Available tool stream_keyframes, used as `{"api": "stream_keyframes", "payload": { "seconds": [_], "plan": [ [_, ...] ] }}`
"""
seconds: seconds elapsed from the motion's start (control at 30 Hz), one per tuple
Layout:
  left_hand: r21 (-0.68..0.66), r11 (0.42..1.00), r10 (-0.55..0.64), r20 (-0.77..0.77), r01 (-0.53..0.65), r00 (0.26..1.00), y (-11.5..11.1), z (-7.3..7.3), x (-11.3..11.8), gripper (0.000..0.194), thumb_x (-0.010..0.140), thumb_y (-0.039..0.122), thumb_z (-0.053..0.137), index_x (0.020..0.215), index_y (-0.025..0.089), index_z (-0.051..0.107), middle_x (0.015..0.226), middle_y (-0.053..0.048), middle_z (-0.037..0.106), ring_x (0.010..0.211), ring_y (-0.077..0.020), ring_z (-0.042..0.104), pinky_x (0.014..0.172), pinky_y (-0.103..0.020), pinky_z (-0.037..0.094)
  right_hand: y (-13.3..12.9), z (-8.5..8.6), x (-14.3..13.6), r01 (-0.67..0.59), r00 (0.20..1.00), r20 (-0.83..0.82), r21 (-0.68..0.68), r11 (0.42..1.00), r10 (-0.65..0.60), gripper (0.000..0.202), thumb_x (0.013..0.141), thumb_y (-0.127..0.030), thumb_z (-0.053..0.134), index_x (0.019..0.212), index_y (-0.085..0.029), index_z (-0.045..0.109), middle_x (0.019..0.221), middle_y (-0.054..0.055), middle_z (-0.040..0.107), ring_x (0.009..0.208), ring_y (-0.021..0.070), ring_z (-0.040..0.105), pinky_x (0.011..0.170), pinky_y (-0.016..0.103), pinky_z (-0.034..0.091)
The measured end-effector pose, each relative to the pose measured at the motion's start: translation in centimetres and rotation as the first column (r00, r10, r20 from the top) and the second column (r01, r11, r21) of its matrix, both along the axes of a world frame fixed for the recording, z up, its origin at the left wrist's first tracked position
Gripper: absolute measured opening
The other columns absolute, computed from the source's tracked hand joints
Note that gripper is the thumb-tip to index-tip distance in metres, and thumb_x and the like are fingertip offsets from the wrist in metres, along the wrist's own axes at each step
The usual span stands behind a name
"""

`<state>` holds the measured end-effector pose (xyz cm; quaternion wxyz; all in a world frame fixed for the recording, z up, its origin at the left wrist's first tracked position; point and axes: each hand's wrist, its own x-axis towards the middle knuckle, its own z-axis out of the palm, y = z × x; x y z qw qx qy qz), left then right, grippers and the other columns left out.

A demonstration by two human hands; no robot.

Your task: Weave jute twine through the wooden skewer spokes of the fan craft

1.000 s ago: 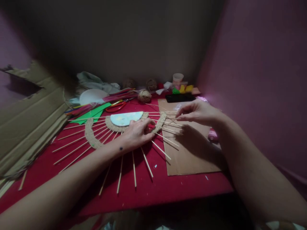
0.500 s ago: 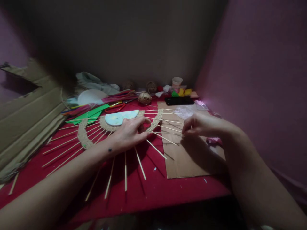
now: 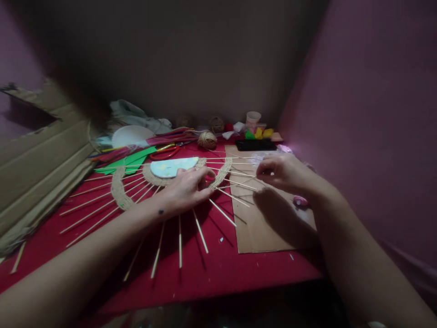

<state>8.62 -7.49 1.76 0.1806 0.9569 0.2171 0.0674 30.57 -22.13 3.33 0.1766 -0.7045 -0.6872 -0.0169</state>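
Note:
On the table lies a half-round weaving of thin sticks (image 3: 221, 212) spread like rays, with a pale blue painted half-disc (image 3: 174, 167) at its centre. An inner woven border hugs the disc, and an outer woven twine band (image 3: 223, 173) crosses the sticks. My left hand (image 3: 189, 187) rests over the weaving, thumb and fingers closed at the band's lower right end; part of the band is hidden beneath it. To the right, above the stick tips, my right hand (image 3: 282, 171) pinches a strand of twine (image 3: 239, 182) that runs taut back to the band.
Cardboard (image 3: 252, 237) lies under my right hand, a black phone (image 3: 256, 145) at its far edge. Behind are a twine ball (image 3: 206, 140), red-handled scissors (image 3: 165, 153), green sheets (image 3: 136, 161) and a cup (image 3: 253, 119). Corrugated cardboard (image 3: 37, 168) stands at left.
My right hand has moved up and away, lifting the twine so it slants upward across the sticks. My left hand has stayed in place on the band.

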Motion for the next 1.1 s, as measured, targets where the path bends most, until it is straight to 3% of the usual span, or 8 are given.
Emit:
{"api": "stream_keyframes", "payload": {
  "seconds": [0.13,0.3,0.43,0.57,0.7,0.83,0.97,1.1],
  "plan": [
    [0.038,0.999,0.007,-0.054,-0.005,0.998,-0.2,-0.2,0.2,0.028,0.084,0.033,0.056,0.108,0.019,0.057,0.089,-0.004,0.062,0.080,-0.0203,0.055,0.075,-0.035,0.037,0.9,-0.8,0.5,-0.046,0.990,0.142,0.156,0.987,0.023,0.020,0.082,-0.020,0.056,0.067,-0.020,0.068,0.074,0.004,0.064,0.077,0.0173,0.051,0.068,0.030,0.039],
    [0.053,0.998,-0.010,-0.088,0.015,0.996,-0.1,-0.5,0.2,0.027,0.084,0.032,0.055,0.107,0.018,0.057,0.089,-0.004,0.062,0.083,-0.0223,0.056,0.080,-0.039,0.036,2.5,-1.0,0.5,-0.082,0.980,0.195,0.175,0.981,0.047,0.023,0.085,-0.017,0.055,0.068,-0.021,0.070,0.082,0.006,0.062,0.084,0.0190,0.047,0.070,0.031,0.040],
    [0.035,0.999,-0.027,-0.060,0.029,0.998,-0.1,-0.3,0.1,0.025,0.084,0.034,0.053,0.104,0.019,0.057,0.086,-0.003,0.061,0.079,-0.0201,0.055,0.075,-0.035,0.037,3.5,-1.0,0.4,-0.014,0.992,0.127,0.136,0.991,-0.003,0.017,0.081,-0.016,0.060,0.070,-0.021,0.072,0.081,0.006,0.060,0.085,0.0184,0.048,0.070,0.030,0.041],
    [-0.011,0.999,-0.050,-0.055,0.049,0.997,-0.2,0.0,-0.1,0.026,0.084,0.032,0.052,0.106,0.019,0.055,0.082,-0.002,0.058,0.074,-0.0178,0.052,0.068,-0.030,0.035,3.6,-1.1,-0.3,0.174,0.985,0.005,0.038,0.984,-0.175,0.013,0.077,-0.014,0.063,0.076,-0.021,0.074,0.083,0.005,0.062,0.073,0.0150,0.051,0.062,0.027,0.038],
    [-0.022,0.999,-0.047,-0.063,0.045,0.997,-0.1,0.0,-0.2,0.029,0.084,0.034,0.051,0.108,0.018,0.055,0.078,-0.001,0.057,0.070,-0.0164,0.050,0.065,-0.029,0.034,3.5,-1.5,-0.6,0.329,0.916,-0.238,-0.014,0.944,-0.323,0.009,0.075,-0.017,0.064,0.076,-0.018,0.073,0.066,0.001,0.062,0.059,0.0112,0.050,0.055,0.025,0.034],
    [-0.041,0.998,-0.053,-0.012,0.052,0.999,0.4,-0.2,-0.4,0.029,0.085,0.040,0.050,0.104,0.020,0.055,0.073,0.001,0.054,0.064,-0.0140,0.047,0.059,-0.027,0.031,3.2,-1.7,-0.3,0.347,0.840,-0.419,-0.072,0.935,-0.344,0.006,0.071,-0.019,0.065,0.070,-0.015,0.070,0.058,-0.001,0.062,0.055,0.0102,0.050,0.052,0.024,0.033],
    [-0.070,0.996,-0.055,0.032,0.057,0.998,0.9,-0.3,-0.6,0.032,0.086,0.048,0.049,0.102,0.021,0.054,0.074,0.000,0.056,0.064,-0.0133,0.048,0.056,-0.027,0.031,2.6,-1.5,0.1,0.322,0.860,-0.391,-0.085,0.943,-0.328,0.009,0.070,-0.015,0.064,0.071,-0.016,0.073,0.066,0.001,0.068,0.060,0.0119,0.056,0.057,0.025,0.039],
    [-0.064,0.996,-0.060,0.027,0.061,0.998,1.1,-0.3,-0.8,0.035,0.086,0.052,0.047,0.101,0.021,0.054,0.075,0.000,0.057,0.064,-0.0133,0.049,0.055,-0.027,0.030,2.3,-1.5,0.6,0.285,0.927,-0.238,-0.050,0.957,-0.289,0.012,0.070,-0.012,0.064,0.071,-0.019,0.075,0.069,0.001,0.069,0.065,0.0138,0.059,0.063,0.028,0.041]
  ]
}}
